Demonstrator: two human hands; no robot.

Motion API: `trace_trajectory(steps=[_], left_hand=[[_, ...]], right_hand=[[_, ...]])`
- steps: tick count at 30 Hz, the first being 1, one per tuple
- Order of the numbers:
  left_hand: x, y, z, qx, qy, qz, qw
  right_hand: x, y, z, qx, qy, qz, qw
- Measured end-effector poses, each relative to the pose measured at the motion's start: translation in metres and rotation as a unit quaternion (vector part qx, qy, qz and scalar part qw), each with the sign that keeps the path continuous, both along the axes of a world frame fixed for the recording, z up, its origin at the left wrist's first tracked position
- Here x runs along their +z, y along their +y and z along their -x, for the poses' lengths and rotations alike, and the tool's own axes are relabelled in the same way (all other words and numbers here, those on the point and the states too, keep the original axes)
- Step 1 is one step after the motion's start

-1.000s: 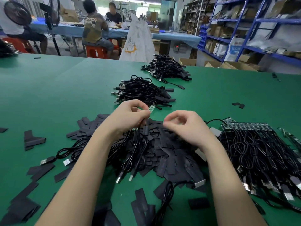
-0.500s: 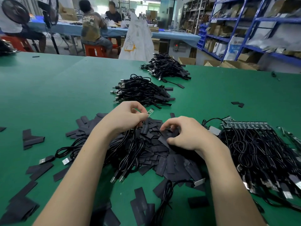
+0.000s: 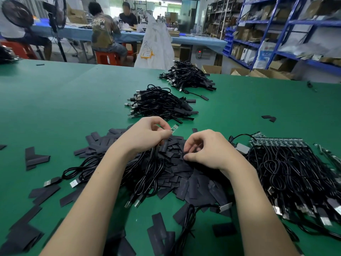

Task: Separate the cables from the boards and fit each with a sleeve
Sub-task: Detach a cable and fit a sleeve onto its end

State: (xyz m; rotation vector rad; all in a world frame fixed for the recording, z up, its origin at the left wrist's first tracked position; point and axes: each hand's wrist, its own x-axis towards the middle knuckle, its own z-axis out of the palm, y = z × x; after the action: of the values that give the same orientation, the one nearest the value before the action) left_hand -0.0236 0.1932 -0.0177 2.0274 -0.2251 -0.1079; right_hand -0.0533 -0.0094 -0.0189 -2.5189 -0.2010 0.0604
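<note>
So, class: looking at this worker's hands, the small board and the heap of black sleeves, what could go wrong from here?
1. The left hand pinches the small board while also holding several cables; the board could slip.
2. The right hand picks in a dense sleeve pile; it might lift two sleeves.
3. Loose cables lie tangled over the sleeves and may snag.

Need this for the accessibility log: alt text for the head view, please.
A person's left hand pinches a small circuit board with cables hanging from it, while the right hand picks at a pile of flat black sleeves on a green table. Two cable bundles lie beyond; more cables on boards lie to the right.
</note>
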Motion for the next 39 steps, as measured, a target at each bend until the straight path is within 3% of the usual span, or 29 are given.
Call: trace_trajectory(steps=[7, 15, 21, 39], left_hand=[[0.003, -0.011, 0.008, -0.045, 0.058, 0.109, 0.991], [0.002, -0.019, 0.009, -0.049, 0.083, 0.215, 0.972], [0.002, -0.019, 0.011, -0.056, 0.082, 0.215, 0.972], [0.005, -0.018, 0.014, -0.053, 0.087, 0.224, 0.969]], right_hand=[[-0.001, -0.006, -0.001, -0.029, -0.11, -0.188, 0.975], [-0.004, -0.001, 0.0, 0.011, -0.112, -0.246, 0.963], [-0.007, -0.003, -0.001, 0.012, -0.114, -0.297, 0.948], [-0.012, -0.006, -0.003, -0.029, -0.103, -0.332, 0.937]])
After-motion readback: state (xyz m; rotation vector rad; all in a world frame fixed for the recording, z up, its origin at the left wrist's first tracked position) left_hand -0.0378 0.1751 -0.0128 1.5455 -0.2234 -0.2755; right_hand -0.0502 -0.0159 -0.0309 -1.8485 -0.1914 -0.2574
